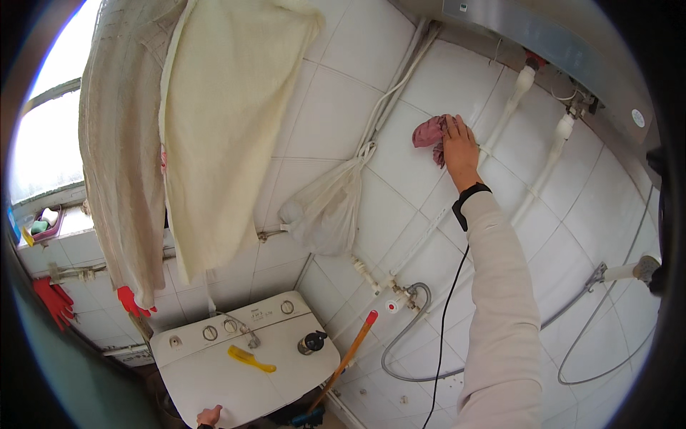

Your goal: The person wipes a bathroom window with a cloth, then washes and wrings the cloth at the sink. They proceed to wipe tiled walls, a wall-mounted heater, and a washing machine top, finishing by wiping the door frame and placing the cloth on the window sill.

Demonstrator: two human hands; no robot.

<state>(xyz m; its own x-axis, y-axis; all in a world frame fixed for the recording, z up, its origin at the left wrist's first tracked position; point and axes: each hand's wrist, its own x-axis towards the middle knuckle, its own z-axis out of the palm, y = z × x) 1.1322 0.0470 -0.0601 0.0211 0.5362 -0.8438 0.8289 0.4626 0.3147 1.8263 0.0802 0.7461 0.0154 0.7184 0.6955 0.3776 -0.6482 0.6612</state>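
My right hand (461, 153) presses a crumpled dusty-pink cloth (428, 132) against the white tiled wall (399, 177), left of a white water pipe (501, 126). Part of the cloth is hidden under the fingers. A black band circles that wrist. Low in the picture, my left hand (209, 415) is at the front part of the white washing machine's top (214, 383); its fingers are too small and partly hidden to make out. On that machine lie a yellow comb-like object (251, 359) and a dark-lidded container (312, 343).
A metal water heater (552, 37) hangs above the pipes. Tied to a pipe is a plastic bag (327, 212). A yellowish towel (230, 128) hangs at left. A wooden handle (348, 356) leans beside the washer. Below my right arm are a mixer valve with grey hose (394, 338) and a black cable (449, 300).
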